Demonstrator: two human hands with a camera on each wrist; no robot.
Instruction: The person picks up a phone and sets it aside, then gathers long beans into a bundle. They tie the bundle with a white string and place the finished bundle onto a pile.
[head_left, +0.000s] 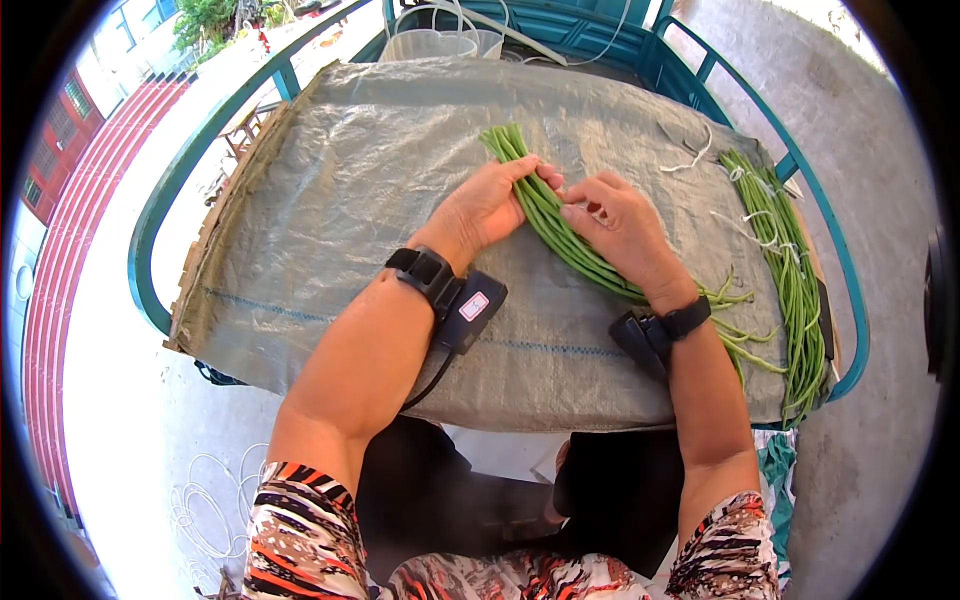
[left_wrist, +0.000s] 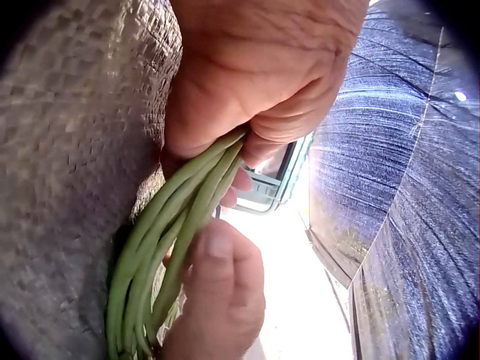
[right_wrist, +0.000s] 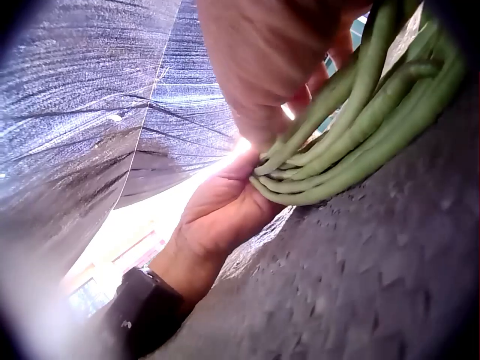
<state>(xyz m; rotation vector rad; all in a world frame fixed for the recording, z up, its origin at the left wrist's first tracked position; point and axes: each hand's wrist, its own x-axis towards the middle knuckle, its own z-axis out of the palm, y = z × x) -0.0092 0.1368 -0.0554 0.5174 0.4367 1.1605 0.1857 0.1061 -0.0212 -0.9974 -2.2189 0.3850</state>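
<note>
A bundle of green long beans [head_left: 562,238] lies slantwise across the woven sheet, its cut ends at the top and its thin tails spreading to the lower right. My left hand [head_left: 488,203] grips it near the upper end, thumb across the top. Just below, my right hand [head_left: 628,228] has its thumb and curled fingers at the beans, pinching at the side of the bundle. In the left wrist view the right thumb [left_wrist: 217,247] presses close along the bean stalks [left_wrist: 172,217]. The right wrist view has several stalks [right_wrist: 337,157] passing under the right hand.
A second bundle of long beans [head_left: 797,300], tied with white string [head_left: 765,232], lies along the right edge. Another loose string [head_left: 692,152] is near it. The grey woven sheet [head_left: 330,230] covers a cart bed with teal rails [head_left: 147,240]. White buckets [head_left: 425,46] stand behind.
</note>
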